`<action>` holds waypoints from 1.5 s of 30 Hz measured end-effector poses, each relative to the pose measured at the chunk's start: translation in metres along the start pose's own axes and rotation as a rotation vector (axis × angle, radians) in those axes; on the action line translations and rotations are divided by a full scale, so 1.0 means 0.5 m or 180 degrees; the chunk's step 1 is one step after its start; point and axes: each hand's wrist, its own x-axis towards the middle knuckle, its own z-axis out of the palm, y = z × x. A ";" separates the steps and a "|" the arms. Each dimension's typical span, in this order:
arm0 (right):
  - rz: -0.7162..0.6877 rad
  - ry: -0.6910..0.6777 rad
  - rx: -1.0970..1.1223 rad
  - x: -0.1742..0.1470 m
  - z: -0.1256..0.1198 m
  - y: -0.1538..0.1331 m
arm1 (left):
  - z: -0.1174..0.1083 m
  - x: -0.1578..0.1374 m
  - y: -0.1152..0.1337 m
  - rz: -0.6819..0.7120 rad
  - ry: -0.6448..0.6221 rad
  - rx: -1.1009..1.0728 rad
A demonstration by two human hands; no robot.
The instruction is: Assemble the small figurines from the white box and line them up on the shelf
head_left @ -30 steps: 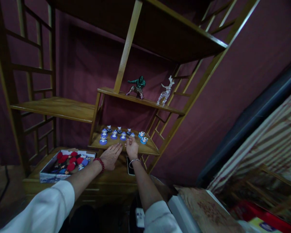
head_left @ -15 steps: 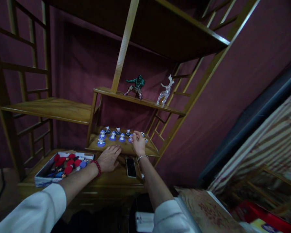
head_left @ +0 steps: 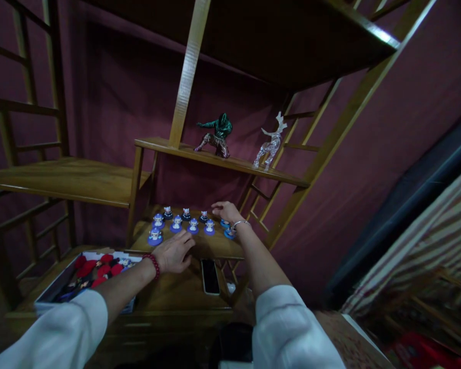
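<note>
Facing round-based, purple-and-white figurines on glossy wooden shelf, we cannot tell whether left hand or right hand grasps anything.

From my remote view, I can read no text, label, brand or number. Phone shows dark screen; red item, lower right, too blurred for me.
</note>
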 end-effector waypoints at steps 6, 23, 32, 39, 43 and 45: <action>-0.0017 -0.0595 0.0191 0.053 0.036 -0.013 | 0.005 0.004 -0.006 -0.0071 -0.0027 -0.0086; -0.0125 -0.0910 -0.0621 0.086 0.074 -0.010 | 0.002 0.007 -0.004 -0.0140 -0.0010 -0.0151; -0.0154 -0.0954 -0.0872 0.080 0.059 -0.016 | 0.010 0.007 -0.006 -0.0091 0.0100 -0.0190; -0.0137 -0.0981 -0.1099 0.080 0.051 -0.013 | 0.014 0.006 -0.010 -0.0103 0.0096 -0.0203; -0.0113 -0.0983 -0.1147 0.080 0.053 -0.013 | 0.016 0.005 -0.010 -0.0109 0.0080 -0.0194; -0.0104 -0.0962 -0.1140 0.078 0.054 -0.014 | 0.015 0.006 -0.009 -0.0106 0.0076 -0.0189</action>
